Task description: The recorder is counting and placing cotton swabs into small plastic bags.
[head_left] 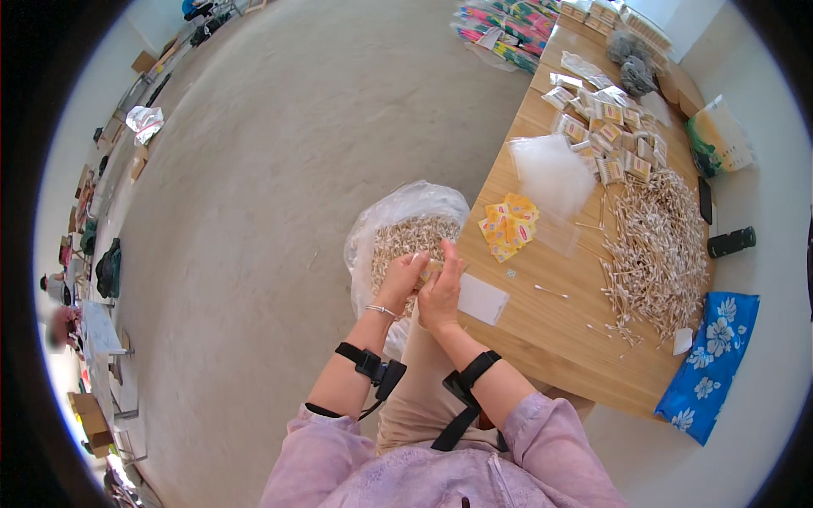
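Carefully: keep both hands over the clear bag of filled packets (pixel 406 233), left hand (pixel 400 281) and right hand (pixel 440 292) fingers pinched shut on the small packet (pixel 432 269), beside the wooden surface (pixel 542 330).

Our arms and clothing, as worn.
We wear lilac patterned sleeves (pixel 542 427) pushed up, tan trousers (pixel 415 398), black strapped wrist devices (pixel 373 366) with dangling straps, and a thin silver bracelet (pixel 381 311).

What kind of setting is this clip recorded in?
Probably a small hand-packing workroom. A wooden table holds a heap of cotton swabs, many small filled packets and clear plastic bags. A large bag of packed items sits on the grey floor.
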A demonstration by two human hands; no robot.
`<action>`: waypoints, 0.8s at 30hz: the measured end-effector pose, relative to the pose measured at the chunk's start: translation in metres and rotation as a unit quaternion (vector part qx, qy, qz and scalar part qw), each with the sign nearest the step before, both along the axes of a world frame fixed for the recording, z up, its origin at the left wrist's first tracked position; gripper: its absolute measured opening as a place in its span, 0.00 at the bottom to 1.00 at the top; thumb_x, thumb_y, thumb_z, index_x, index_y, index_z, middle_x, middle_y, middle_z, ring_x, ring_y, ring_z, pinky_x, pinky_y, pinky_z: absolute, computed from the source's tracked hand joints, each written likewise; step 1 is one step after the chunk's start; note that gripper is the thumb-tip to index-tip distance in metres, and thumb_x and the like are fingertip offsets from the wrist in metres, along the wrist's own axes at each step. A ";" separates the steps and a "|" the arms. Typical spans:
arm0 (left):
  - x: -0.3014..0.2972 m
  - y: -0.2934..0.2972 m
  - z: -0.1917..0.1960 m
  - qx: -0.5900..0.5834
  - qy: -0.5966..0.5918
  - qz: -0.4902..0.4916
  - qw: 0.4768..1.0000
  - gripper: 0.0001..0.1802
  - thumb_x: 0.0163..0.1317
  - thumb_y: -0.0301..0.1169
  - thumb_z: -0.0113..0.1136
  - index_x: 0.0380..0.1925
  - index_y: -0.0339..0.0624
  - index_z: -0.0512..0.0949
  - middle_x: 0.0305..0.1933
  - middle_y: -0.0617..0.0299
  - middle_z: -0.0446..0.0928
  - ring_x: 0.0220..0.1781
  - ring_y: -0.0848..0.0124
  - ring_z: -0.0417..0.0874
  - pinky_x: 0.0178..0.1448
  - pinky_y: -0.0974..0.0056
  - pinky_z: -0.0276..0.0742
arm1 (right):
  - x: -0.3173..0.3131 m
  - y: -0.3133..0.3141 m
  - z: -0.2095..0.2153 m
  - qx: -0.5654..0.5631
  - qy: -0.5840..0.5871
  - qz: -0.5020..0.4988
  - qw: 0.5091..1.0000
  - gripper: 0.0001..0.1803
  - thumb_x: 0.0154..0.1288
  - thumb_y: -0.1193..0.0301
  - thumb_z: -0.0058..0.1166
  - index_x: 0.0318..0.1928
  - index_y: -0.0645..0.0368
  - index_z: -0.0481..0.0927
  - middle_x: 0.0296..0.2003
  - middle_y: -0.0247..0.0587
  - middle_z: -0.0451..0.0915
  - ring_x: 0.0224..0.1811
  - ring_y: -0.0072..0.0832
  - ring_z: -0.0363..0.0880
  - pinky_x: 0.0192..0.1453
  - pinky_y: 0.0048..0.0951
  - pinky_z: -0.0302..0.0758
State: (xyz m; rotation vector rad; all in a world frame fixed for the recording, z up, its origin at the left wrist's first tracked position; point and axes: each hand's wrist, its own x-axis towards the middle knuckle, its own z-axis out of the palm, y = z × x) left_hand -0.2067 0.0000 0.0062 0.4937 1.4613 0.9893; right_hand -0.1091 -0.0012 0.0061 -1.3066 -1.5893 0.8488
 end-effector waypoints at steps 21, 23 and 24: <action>-0.024 -0.018 0.040 0.181 0.054 0.090 0.978 0.13 0.64 0.39 0.60 0.32 0.39 0.79 0.27 0.70 0.77 0.26 0.84 0.73 0.25 0.76 0.69 | -0.009 0.004 0.019 -0.029 0.035 -0.009 0.999 0.31 0.71 0.59 0.37 0.66 0.68 0.53 0.69 0.61 0.48 0.74 0.53 0.38 0.74 0.49 0.36; -0.006 -0.023 0.049 0.211 0.065 0.097 0.971 0.14 0.65 0.40 0.60 0.32 0.39 0.79 0.28 0.69 0.77 0.26 0.84 0.73 0.25 0.76 0.69 | 0.001 0.006 0.025 -0.113 0.085 -0.003 0.990 0.33 0.73 0.53 0.34 0.66 0.68 0.55 0.68 0.62 0.51 0.73 0.53 0.40 0.74 0.47 0.40; 0.009 -0.027 0.051 0.236 0.081 0.126 0.960 0.14 0.65 0.40 0.60 0.33 0.39 0.79 0.29 0.70 0.77 0.26 0.84 0.73 0.26 0.76 0.70 | 0.005 0.004 0.033 -0.110 0.094 0.018 0.989 0.33 0.73 0.52 0.32 0.65 0.68 0.56 0.66 0.62 0.53 0.72 0.53 0.43 0.73 0.46 0.42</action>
